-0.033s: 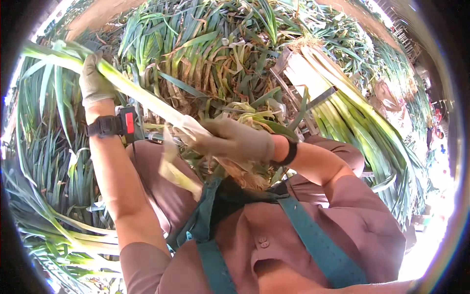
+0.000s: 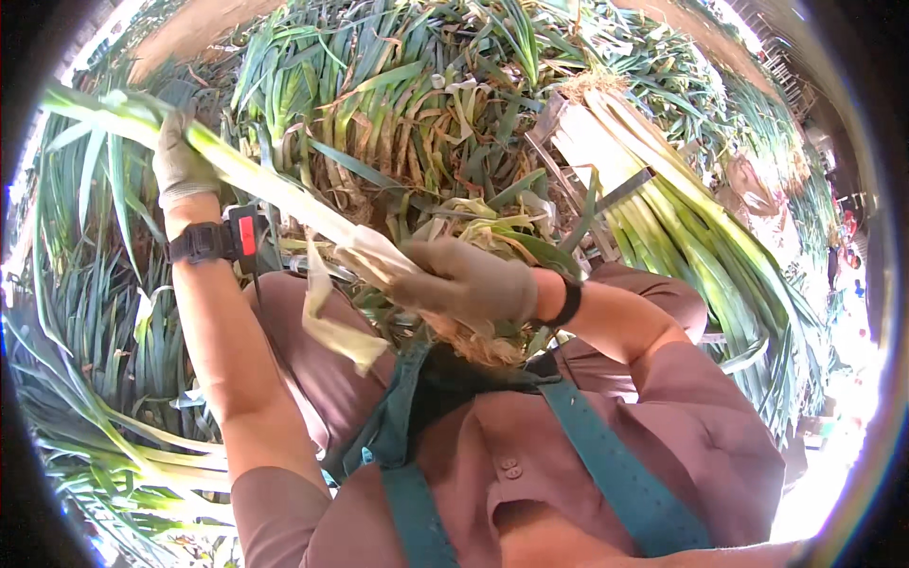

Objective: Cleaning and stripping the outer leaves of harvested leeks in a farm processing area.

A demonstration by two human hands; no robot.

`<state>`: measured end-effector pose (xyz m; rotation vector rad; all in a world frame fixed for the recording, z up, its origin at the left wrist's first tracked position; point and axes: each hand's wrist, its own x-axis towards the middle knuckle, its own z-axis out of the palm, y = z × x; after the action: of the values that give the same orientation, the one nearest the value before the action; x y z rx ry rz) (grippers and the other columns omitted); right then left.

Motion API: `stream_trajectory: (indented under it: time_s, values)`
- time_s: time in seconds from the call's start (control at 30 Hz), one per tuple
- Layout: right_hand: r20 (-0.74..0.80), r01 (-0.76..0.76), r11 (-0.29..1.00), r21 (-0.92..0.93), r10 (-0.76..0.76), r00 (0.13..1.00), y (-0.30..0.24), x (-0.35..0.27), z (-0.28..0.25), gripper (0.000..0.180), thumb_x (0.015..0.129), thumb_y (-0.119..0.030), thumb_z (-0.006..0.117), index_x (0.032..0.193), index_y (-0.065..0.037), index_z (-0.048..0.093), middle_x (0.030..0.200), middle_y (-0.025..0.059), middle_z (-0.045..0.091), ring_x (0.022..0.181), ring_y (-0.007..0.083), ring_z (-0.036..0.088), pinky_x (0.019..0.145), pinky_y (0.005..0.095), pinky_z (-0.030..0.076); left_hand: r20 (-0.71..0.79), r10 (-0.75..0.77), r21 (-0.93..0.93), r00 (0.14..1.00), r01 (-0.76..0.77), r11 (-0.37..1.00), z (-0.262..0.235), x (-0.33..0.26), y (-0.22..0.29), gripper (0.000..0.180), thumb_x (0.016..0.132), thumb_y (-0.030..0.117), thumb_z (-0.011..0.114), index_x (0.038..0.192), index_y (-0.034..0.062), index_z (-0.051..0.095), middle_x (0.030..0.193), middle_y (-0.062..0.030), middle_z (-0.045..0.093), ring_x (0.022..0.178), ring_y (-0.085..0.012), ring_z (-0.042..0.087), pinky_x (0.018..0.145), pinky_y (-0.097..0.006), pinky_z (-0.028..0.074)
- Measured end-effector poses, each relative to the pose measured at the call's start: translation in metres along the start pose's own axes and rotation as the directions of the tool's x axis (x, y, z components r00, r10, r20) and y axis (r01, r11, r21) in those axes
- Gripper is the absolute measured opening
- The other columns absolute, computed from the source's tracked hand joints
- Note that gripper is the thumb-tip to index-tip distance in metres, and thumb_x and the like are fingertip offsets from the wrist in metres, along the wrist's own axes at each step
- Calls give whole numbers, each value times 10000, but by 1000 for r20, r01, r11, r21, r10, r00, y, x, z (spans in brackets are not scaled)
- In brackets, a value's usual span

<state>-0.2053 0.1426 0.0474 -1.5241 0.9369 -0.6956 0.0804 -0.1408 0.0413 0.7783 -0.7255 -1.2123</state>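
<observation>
A long leek (image 2: 275, 187) slants across my lap, its green top at the upper left and its pale lower end near my waist. My left hand (image 2: 182, 163), in a greyish glove, is closed round its upper stalk. At the pale end my gloved right hand (image 2: 469, 279) is closed on the leek, its fingers partly hidden. A loose, yellowish outer leaf (image 2: 327, 327) dangles from the stalk beside my right hand. Below that hand shows a shaggy brown clump of roots (image 2: 478, 341).
Trimmed leeks (image 2: 653, 227) lie stacked on a stand at the right, near a dark metal bar (image 2: 625, 189). Piled untrimmed leeks (image 2: 379, 123) lie ahead, with more leeks (image 2: 85, 256) along the left. Leaf scraps (image 2: 492, 227) lie in front of my knees.
My right hand has shifted slightly right and down along the leek. The dangling leaf has swung a little, and my left hand stays almost in place.
</observation>
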Motion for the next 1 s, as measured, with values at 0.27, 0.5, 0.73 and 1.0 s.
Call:
stream_trajectory:
  time_s: [0.27, 0.5, 0.73, 1.0]
  values:
    - [-143, -315, 824, -471, 281, 949, 6, -137, -17, 275, 944, -283, 567, 946, -16, 632, 680, 202, 593, 619, 352, 608, 606, 398, 491, -295, -30, 101, 955, 62, 993, -138, 46, -59, 187, 805, 237, 702, 891, 83, 639, 848, -17, 609, 793, -185, 569, 784, -333, 472]
    - [-628, -577, 669, -468, 207, 750, 5, -187, -37, 305, 921, -244, 604, 1200, -124, 634, 727, 97, 657, 607, 238, 642, 589, 330, 496, -347, -15, 36, 938, 29, 999, -154, 45, -40, 221, 797, 243, 707, 927, 94, 609, 826, -42, 594, 744, -218, 584, 692, -384, 511]
    - [-360, -259, 769, -585, 40, 932, 26, -52, -41, 583, 823, -373, 712, 1261, -28, 538, 1233, 194, 552, 1103, 359, 575, 922, 447, 456, -244, -10, -155, 970, -29, 988, -61, 5, -42, 220, 780, 169, 725, 920, 76, 583, 854, -40, 565, 758, -209, 562, 696, -395, 503]
    - [-437, 406, 891, 205, -288, 852, 31, 86, -41, 377, 858, -269, 708, 1112, -23, 577, 722, 12, 535, 670, 138, 526, 611, 288, 449, -119, -17, -227, 993, -10, 974, -19, -17, -43, 234, 809, 179, 675, 979, 47, 583, 886, -54, 547, 828, -227, 562, 813, -453, 505]
